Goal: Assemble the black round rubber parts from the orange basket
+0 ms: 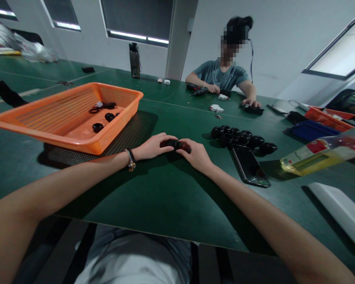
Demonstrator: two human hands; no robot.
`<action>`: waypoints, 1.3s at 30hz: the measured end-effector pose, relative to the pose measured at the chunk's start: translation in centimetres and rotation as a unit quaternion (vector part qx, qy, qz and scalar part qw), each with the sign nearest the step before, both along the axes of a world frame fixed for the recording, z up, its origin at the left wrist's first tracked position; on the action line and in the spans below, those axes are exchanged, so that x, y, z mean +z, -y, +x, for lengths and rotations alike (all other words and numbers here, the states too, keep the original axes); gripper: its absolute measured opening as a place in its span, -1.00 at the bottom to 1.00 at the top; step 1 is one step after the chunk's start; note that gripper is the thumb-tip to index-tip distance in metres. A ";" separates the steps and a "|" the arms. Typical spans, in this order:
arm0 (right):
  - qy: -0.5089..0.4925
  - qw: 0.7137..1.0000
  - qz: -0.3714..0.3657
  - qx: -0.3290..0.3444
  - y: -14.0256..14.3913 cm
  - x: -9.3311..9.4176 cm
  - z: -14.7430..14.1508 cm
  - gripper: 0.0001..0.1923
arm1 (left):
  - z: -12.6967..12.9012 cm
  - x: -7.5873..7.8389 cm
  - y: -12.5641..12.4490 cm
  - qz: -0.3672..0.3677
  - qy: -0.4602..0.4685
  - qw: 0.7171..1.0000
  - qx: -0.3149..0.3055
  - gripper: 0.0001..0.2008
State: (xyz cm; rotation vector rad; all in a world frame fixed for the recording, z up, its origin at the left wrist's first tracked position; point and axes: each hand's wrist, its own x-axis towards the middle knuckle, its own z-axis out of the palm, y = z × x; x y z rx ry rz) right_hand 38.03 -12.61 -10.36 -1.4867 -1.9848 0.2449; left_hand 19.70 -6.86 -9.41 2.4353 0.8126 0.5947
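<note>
My left hand and my right hand meet at the middle of the green table, both gripping one small black round part pressed against the tabletop. A watch sits on my left wrist. To the right of my hands lies a cluster of several similar black round parts. On my left stands an orange mesh basket with a few black rings and caps inside.
A dark phone lies face up beside the parts. A bottle of yellow liquid lies at right, above a white object. Across the table a person works with a screwdriver. A dark flask stands far back; blue and orange trays sit far right.
</note>
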 end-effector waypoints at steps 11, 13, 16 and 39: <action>0.018 1.000 -0.006 -0.003 -0.2 -0.1 0.1 -0.78 | 0.0 0.0 0.0 0.004 0.002 1.000 -0.005 -0.64; 0.021 1.000 -0.008 -0.002 -0.2 -0.1 0.1 -0.79 | 0.0 0.0 0.0 0.004 0.004 1.000 -0.005 -0.63; 0.028 0.999 -0.017 -0.007 -0.1 0.1 0.0 -0.78 | 0.0 -0.1 -0.1 0.006 0.006 1.000 -0.005 -0.63; 0.065 0.998 0.000 0.003 0.0 -0.1 -0.2 -0.80 | 0.3 -0.4 -0.3 -0.049 0.049 0.998 0.014 -0.60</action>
